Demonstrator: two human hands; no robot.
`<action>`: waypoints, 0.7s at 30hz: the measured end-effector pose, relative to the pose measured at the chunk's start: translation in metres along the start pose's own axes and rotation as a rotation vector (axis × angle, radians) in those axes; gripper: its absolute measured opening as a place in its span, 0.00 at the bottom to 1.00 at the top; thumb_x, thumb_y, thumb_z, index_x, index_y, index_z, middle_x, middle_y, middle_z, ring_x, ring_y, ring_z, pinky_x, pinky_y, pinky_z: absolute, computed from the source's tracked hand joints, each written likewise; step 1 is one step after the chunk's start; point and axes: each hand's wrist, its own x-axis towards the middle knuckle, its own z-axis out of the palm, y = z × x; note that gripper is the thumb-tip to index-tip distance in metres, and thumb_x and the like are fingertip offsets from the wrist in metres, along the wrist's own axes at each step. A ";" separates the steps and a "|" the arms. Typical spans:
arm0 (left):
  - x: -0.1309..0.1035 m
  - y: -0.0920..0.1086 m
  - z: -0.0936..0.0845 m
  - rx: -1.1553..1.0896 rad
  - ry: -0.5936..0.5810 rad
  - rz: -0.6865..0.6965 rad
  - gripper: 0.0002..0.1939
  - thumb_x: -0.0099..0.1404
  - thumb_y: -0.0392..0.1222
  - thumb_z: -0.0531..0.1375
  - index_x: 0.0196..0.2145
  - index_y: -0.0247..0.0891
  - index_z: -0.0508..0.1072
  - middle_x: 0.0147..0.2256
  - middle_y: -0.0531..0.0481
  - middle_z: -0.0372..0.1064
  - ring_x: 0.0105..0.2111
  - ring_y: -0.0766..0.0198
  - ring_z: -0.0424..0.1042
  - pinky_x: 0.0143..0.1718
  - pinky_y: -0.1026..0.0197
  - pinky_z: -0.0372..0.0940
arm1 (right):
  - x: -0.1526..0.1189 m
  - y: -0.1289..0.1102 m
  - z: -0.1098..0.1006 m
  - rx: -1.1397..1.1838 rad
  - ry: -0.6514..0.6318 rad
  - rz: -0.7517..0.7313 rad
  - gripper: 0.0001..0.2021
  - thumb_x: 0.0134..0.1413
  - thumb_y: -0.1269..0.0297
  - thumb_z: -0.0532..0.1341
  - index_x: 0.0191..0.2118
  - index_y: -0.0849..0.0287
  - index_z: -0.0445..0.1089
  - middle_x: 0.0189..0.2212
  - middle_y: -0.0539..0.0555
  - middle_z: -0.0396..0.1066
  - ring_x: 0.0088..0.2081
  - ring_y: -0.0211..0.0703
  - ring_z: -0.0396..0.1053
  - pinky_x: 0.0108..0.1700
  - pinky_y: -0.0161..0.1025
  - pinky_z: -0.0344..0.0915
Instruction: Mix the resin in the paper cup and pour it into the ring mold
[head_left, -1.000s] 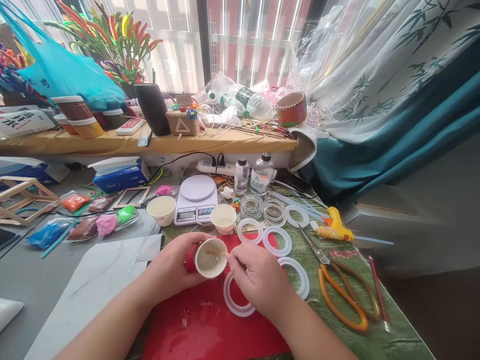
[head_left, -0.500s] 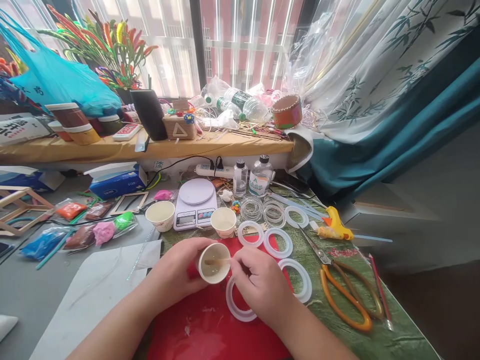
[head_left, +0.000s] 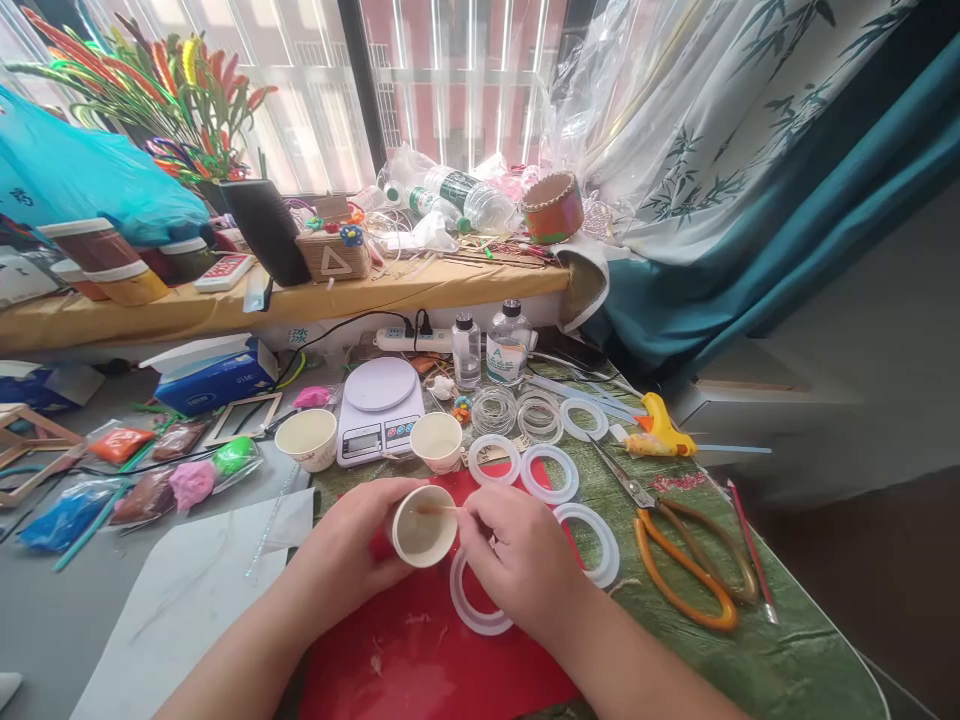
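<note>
My left hand (head_left: 369,535) is wrapped around a paper cup (head_left: 424,552), tilted so its mouth faces me, with a little clear liquid inside. Pinched in my right hand (head_left: 517,545) is a thin wooden stick (head_left: 435,510), its far end dipping into the cup. Both hands are above a red sheet (head_left: 435,650). Partly under my right hand lies a white ring mold (head_left: 480,610). Beyond it are another ring mold (head_left: 592,545) and several more rings. Two other paper cups, one at the left (head_left: 307,440) and one nearer the middle (head_left: 437,442), stand behind my hands.
A kitchen scale (head_left: 381,410) stands behind the cups, beside two clear bottles, one labelled A (head_left: 508,345). To the right lie large orange-handled scissors (head_left: 686,560), a yellow glue gun (head_left: 664,430) and a red pencil (head_left: 752,550). Bagged clay (head_left: 193,484) and white paper (head_left: 195,600) are at the left.
The stick has shifted and turned slightly inside the cup, while both hands keep their grips. The view has swung a little, so the surroundings appear further left.
</note>
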 end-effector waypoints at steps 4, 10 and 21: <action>0.000 0.000 0.000 -0.004 0.001 -0.007 0.26 0.64 0.42 0.69 0.59 0.53 0.72 0.55 0.51 0.80 0.53 0.51 0.80 0.54 0.52 0.74 | 0.000 0.001 0.001 0.067 -0.019 0.054 0.17 0.71 0.64 0.55 0.27 0.54 0.56 0.25 0.47 0.63 0.28 0.40 0.61 0.31 0.39 0.54; -0.001 0.001 0.000 -0.024 0.017 0.009 0.26 0.64 0.41 0.69 0.59 0.53 0.72 0.55 0.51 0.80 0.52 0.51 0.80 0.55 0.52 0.73 | 0.000 0.001 0.003 0.038 -0.042 0.039 0.16 0.71 0.63 0.54 0.28 0.54 0.57 0.26 0.48 0.64 0.29 0.41 0.61 0.32 0.40 0.53; -0.002 0.000 0.001 -0.063 -0.002 0.019 0.28 0.66 0.38 0.68 0.61 0.54 0.71 0.57 0.51 0.78 0.54 0.53 0.79 0.56 0.52 0.71 | 0.000 -0.001 0.001 0.057 -0.084 0.144 0.16 0.69 0.62 0.55 0.27 0.55 0.56 0.25 0.47 0.63 0.28 0.40 0.60 0.31 0.39 0.53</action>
